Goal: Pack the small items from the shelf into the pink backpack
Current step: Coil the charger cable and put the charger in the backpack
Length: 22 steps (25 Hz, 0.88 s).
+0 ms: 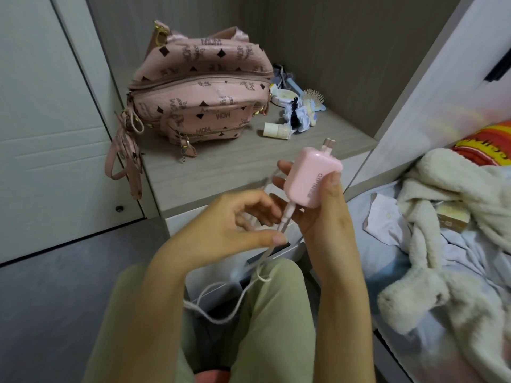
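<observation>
The pink patterned backpack (201, 89) lies on the wooden shelf (249, 158), its straps hanging over the left edge. My right hand (323, 214) grips a pink charger plug (313, 178) in front of the shelf, prongs pointing up. My left hand (235, 230) pinches the white cable (226, 308) just below the plug; the cable loops down over my lap. Behind and right of the backpack lie a small cream bottle (276, 131), a round white compact (284, 96), a hairbrush (312, 96), a blue-white scrunchie (297, 117) and other small items.
A white cabinet door (41, 128) stands to the left. A bed on the right holds a cream fluffy blanket (448, 236), crumpled light cloth and a red-orange pillow (486, 145). My knees in green trousers (262, 327) sit below the shelf.
</observation>
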Motion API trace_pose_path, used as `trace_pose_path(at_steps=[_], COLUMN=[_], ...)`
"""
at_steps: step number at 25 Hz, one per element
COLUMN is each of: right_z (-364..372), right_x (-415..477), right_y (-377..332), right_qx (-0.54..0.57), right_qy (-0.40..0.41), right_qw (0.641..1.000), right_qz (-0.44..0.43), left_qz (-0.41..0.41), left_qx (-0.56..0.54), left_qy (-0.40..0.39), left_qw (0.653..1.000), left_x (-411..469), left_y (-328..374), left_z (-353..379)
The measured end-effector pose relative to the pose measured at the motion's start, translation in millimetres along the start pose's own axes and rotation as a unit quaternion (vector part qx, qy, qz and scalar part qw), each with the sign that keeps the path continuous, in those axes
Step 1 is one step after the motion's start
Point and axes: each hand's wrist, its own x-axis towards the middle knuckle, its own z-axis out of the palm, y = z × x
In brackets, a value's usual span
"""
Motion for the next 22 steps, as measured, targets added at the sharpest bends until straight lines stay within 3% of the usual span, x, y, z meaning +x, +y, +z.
trace_pose_path(at_steps=[5,9,12,16,18,22], right_z=[10,9,4,-5,-14,-25], right_x=[4,6,6,7,5,-1], right_y=[6,2,3,1,-3,2], right_qx=[0.060,0.196,0.186,0.228,0.232,0.030], right_qy=[0.045,0.046,0.043,0.003,-0.048,-0.141], right_qw=[0.996,0.977,0.973,0.956,0.948,0.957], right_qz=[0.049,0.076,0.132,0.186,0.212,0.251], left_qz=[-0.017,-0.022,0.002,-0.009,-0.037,-0.058], left_qx=[-0.118,-0.113,-0.108,-0.040,-0.011,-0.024], left_qy=[-0.009,-0.095,-0.108,-0.182,-0.145,-0.006], left_qw=[0.993,0.989,0.988,0.982,0.989,0.998], left_x=[14,6,1,-2,-4,-3], left_y=[-2,-8,-13,-25,-31,-33], left_z=[18,8,-6,-11,-20,-25])
